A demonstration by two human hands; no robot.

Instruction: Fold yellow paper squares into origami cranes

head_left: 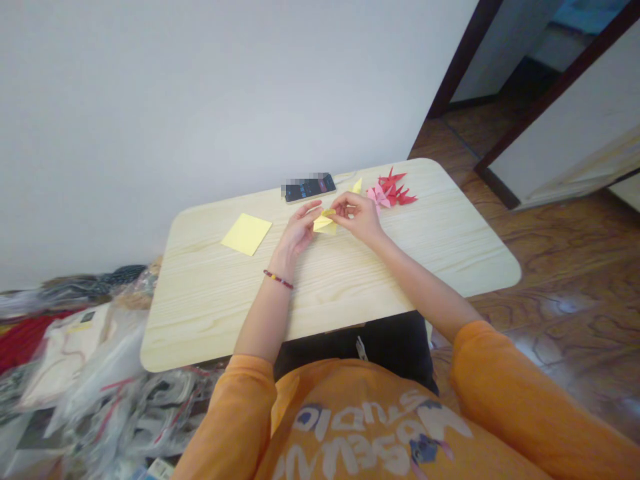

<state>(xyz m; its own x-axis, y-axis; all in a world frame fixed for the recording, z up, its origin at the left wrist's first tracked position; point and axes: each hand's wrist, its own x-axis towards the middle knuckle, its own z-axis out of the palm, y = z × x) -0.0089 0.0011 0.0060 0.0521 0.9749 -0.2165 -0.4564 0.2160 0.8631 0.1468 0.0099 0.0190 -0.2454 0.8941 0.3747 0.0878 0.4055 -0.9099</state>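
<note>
A partly folded piece of yellow origami paper (325, 225) is held between my two hands, just above the middle of the table. My left hand (300, 229) grips its left side, with some fingers stretched out behind it. With thumb and fingertips, my right hand (359, 215) pinches the upper right part. Further left lies a flat square of yellow paper (247, 234). Behind my right hand sit folded paper pieces: a yellow one (357, 186), a pink one (379, 195) and several red ones (399, 189), partly overlapping.
A smartphone (310, 187) lies near the table's back edge by the white wall (225, 87). The pale wooden table (210, 313) has rounded corners. Plastic-wrapped goods (100, 360) are piled on the left, and a doorway (500, 73) opens at the right.
</note>
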